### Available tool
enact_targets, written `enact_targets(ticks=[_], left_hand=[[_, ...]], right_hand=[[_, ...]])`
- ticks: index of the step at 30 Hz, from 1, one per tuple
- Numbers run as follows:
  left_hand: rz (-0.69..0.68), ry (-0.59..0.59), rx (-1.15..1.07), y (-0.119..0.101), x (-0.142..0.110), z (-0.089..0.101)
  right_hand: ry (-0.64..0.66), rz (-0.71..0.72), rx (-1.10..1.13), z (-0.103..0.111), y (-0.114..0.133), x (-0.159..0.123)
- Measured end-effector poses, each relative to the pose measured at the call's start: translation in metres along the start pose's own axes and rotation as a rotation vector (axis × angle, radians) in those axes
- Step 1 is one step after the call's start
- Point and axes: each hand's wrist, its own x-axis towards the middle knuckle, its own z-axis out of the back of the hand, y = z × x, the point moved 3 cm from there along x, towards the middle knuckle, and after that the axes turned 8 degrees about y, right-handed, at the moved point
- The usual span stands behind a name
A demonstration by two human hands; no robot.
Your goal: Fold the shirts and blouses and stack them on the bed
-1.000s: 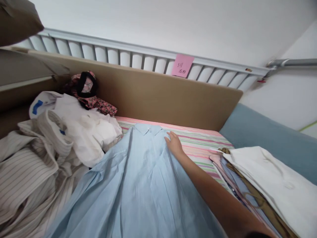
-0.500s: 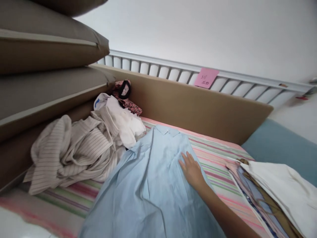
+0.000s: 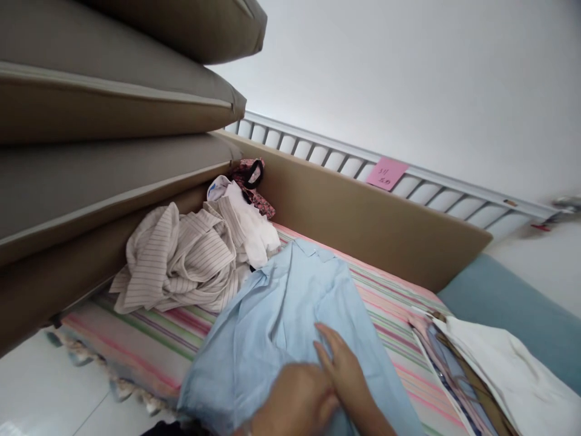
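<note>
A light blue collared shirt (image 3: 304, 284) is spread out in front of me, its collar pointing away. My right hand (image 3: 342, 369) rests on the right part of its front, fingers stretched out and holding nothing. Close beside it, crossing in front of its wrist, is my left hand (image 3: 295, 393) over the lower part of the shirt. Motion smears this hand; its fingers look bent, but whether they grip anything I cannot make out.
Rumpled striped clothing (image 3: 181, 260) and white clothing (image 3: 256, 233) lie left of the shirt. Folded clothes (image 3: 499, 363) are stacked at right on the striped mat (image 3: 149, 339). Large cushions (image 3: 113, 109) overhang the left side. A board (image 3: 363, 218) and railing with a pink note (image 3: 387, 174) stand behind.
My left hand has come into view from below. My right hand has drawn back down the shirt towards me. The camera view has shifted left, showing more floor and cushions.
</note>
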Motion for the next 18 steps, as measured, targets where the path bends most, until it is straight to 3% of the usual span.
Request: enact_targets(ticks=[2,4,6,8,11,15,18], left_hand=[[0.126,-0.264,0.124,0.021,-0.016,0.044],[0.318,-0.509,0.266,0.044,-0.042,0.086],[0.525,-0.586,0.405,0.066,-0.068,0.116],[0.698,-0.528,0.452,0.085,-0.087,0.128],[0.84,-0.334,0.381,0.102,-0.103,0.122],[0.842,-0.113,0.304,0.111,-0.106,0.11],[0.791,-0.091,0.298,0.11,-0.107,0.111]], right_hand=[[0.09,0.026,0.121,-0.004,0.032,-0.026],[0.171,-0.04,0.181,-0.01,0.052,-0.048],[0.22,-0.161,0.21,-0.015,0.058,-0.063],[0.246,-0.287,0.232,-0.02,0.056,-0.071],[0.285,-0.379,0.249,-0.026,0.054,-0.074],[0.391,-0.315,0.433,-0.028,0.065,-0.072],[0.403,-0.25,0.746,-0.01,0.076,-0.063]])
